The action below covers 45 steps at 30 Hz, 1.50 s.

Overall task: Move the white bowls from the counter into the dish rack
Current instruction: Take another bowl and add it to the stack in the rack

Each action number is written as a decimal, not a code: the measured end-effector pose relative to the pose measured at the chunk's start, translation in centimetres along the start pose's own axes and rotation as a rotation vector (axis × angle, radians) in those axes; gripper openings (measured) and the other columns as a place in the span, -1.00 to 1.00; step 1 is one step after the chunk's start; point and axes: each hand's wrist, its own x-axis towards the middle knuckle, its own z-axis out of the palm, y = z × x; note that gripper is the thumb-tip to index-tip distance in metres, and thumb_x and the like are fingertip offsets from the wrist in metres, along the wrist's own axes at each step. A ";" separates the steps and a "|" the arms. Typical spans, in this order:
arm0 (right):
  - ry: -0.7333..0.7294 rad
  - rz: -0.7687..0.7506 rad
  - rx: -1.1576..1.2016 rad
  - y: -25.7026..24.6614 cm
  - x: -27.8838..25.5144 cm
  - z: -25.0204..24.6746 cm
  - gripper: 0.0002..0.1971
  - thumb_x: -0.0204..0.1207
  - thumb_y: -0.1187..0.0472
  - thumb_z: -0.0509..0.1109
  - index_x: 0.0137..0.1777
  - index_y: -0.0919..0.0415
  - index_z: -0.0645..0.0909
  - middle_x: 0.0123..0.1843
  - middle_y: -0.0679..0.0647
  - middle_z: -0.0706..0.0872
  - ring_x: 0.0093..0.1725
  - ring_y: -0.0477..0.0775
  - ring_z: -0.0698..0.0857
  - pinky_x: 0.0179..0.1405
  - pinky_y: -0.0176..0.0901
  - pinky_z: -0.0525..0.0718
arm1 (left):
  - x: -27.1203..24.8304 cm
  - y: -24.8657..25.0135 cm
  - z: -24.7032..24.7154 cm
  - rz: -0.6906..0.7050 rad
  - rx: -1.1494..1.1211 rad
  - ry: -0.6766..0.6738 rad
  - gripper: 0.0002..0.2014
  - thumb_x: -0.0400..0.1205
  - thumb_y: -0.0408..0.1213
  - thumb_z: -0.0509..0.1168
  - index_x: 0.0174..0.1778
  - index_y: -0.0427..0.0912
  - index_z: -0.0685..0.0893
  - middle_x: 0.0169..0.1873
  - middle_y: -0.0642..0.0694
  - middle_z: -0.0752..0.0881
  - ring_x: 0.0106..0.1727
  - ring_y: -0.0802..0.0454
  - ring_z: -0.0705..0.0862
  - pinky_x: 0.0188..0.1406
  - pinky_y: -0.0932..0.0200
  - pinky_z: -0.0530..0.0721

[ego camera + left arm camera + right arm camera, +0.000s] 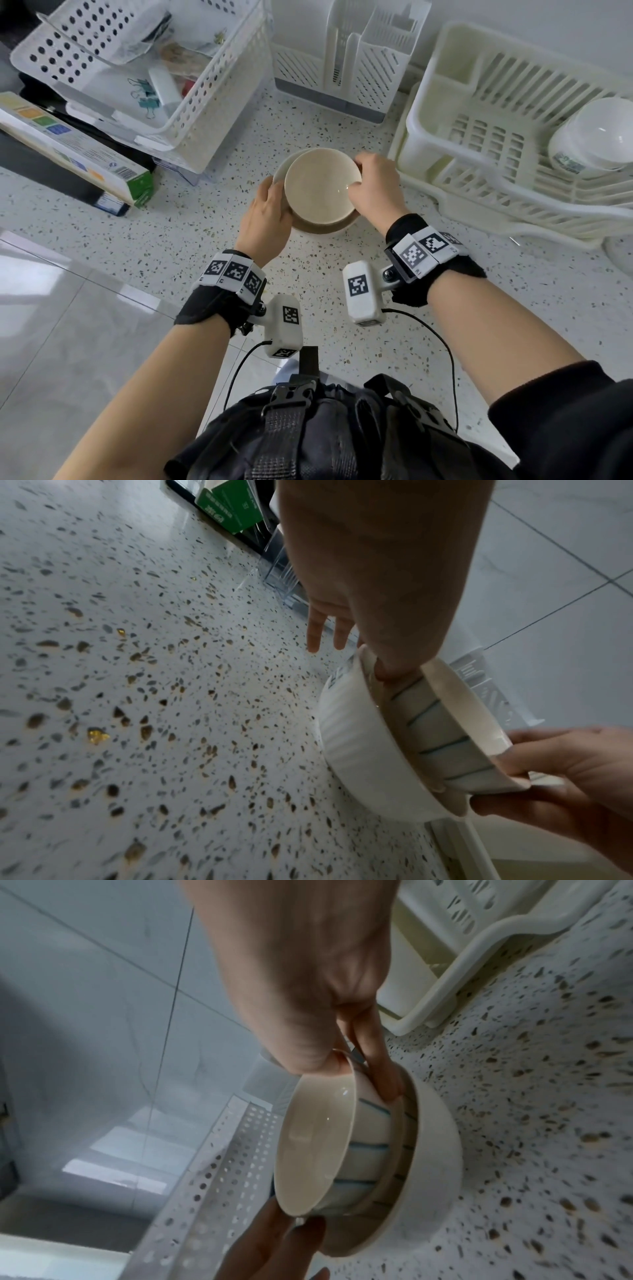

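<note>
A stack of nested bowls stands mid-counter. The top bowl, cream inside with blue stripes outside, is tilted up out of the ribbed white lower bowl. My right hand pinches the top bowl's right rim, thumb inside and fingers outside. My left hand holds the lower bowl's left side, its thumb on the rim. The cream dish rack sits to the right, with one white bowl on its side at its right end.
A perforated white basket full of clutter stands at back left, with flat boxes beside it. A white cutlery holder stands behind the bowls. The speckled counter ends at left, above floor tiles.
</note>
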 end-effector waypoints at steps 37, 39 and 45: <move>0.407 0.301 0.683 23.3 -10.9 -24.5 -0.66 0.45 0.58 0.22 0.17 0.35 0.64 -0.10 -0.04 0.63 -0.31 -0.04 0.70 -0.55 -0.06 0.81 | 0.5 28.7 17.4 0.512 0.207 -0.121 -0.58 0.57 -0.43 0.25 0.38 -0.32 0.51 0.45 -0.29 0.50 0.59 -0.25 0.29 0.61 -0.21 0.26; 0.462 0.304 0.699 24.0 -9.9 -25.1 -0.66 0.46 0.57 0.21 0.16 0.33 0.62 -0.05 0.01 0.60 -0.30 -0.02 0.71 -0.52 -0.03 0.82 | 1.6 29.5 17.9 0.505 0.237 -0.172 -0.58 0.58 -0.37 0.27 0.39 -0.28 0.50 0.45 -0.25 0.51 0.55 -0.21 0.34 0.59 -0.16 0.31; 0.597 0.336 0.731 25.4 -5.5 -26.1 -0.63 0.47 0.54 0.18 0.26 0.41 0.56 0.14 0.17 0.58 -0.21 0.06 0.74 -0.56 -0.14 0.79 | 5.2 30.5 19.0 0.480 0.334 -0.332 -0.50 0.55 -0.31 0.32 0.44 -0.19 0.43 0.44 -0.19 0.51 0.42 -0.12 0.50 0.45 -0.03 0.49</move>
